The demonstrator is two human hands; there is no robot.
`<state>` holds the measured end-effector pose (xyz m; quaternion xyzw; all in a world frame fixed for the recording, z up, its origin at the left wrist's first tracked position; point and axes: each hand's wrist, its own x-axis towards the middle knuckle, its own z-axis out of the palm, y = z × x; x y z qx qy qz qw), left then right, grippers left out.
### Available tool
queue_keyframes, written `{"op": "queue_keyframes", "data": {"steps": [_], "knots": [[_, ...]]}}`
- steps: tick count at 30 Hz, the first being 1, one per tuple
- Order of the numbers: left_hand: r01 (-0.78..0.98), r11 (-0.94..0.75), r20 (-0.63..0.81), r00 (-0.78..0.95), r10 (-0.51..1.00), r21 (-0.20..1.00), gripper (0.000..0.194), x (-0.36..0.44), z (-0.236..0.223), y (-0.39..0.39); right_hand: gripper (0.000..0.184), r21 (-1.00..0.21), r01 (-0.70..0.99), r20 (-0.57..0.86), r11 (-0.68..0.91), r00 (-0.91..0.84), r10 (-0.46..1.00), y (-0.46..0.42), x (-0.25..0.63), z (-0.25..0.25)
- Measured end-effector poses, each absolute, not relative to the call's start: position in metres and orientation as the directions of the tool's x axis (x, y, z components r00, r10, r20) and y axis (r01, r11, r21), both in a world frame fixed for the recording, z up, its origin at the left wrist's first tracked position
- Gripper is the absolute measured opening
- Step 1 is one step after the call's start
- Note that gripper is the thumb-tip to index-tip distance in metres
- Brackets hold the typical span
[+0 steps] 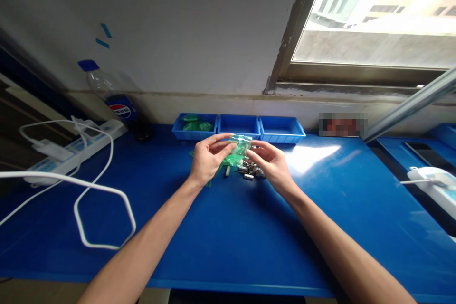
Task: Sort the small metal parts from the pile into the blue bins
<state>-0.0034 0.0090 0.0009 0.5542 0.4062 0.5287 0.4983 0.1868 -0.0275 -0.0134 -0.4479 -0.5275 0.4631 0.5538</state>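
A broad blue tabletop [228, 247] spreads beneath and around the grip. Beyond the grip, against the wall, stand three joined-looking blue plastic trays [281, 138], the leftmost holding crumpled green film [195, 126]. Both bare forearms reach forward and converge, wrists raised off the table, palms turned inward. The left hand [206, 161] and right hand [272, 161] each pinch, thumb against fingers, opposite sides of a small translucent green plastic packet [237, 156], held up between them (its contents, if any, are too blurred to tell). Below the grip and toward the right hand lies a loose pile of small silvery cylindrical metal parts [248, 177]. The step in hand looks like two-handed handling of the packet; the next move seems to call for steady fingertip control, since thin film would slip or crumple easily.
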Motion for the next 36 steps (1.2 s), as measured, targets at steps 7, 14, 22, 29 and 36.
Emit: {"op": "queue_keyframes", "data": {"steps": [7,14,22,29,36], "knots": [[0.117,-0.116,0.066,0.363,0.929,0.986,0.032,-0.01,0.013,0.007,0.039,-0.986,-0.112,0.118,0.125,0.066,0.991,-0.028,0.191,-0.01],[-0.198,0.018,-0.018,0.0,1.0,0.98,0.039,-0.014,0.005,0.024,0.034,-0.984,-0.12,0.122,0.133,0.09,0.988,-0.028,0.195,-0.011],[-0.02,-0.063,0.061,-0.098,0.993,0.998,0.04,-0.03,0.002,0.03,0.037,-0.991,-0.063,0.115,0.121,0.081,0.99,-0.03,0.192,-0.008],[0.78,-0.37,0.372,0.19,0.908,0.504,0.048,-0.02,-0.011,0.014,0.037,-0.991,-0.051,0.119,0.123,0.075,0.99,-0.03,0.192,-0.008],[0.758,-0.437,0.473,0.194,0.86,0.485,0.032,-0.022,-0.019,0.02,0.036,-0.991,-0.045,0.12,0.124,0.068,0.99,-0.03,0.192,-0.008]]}}
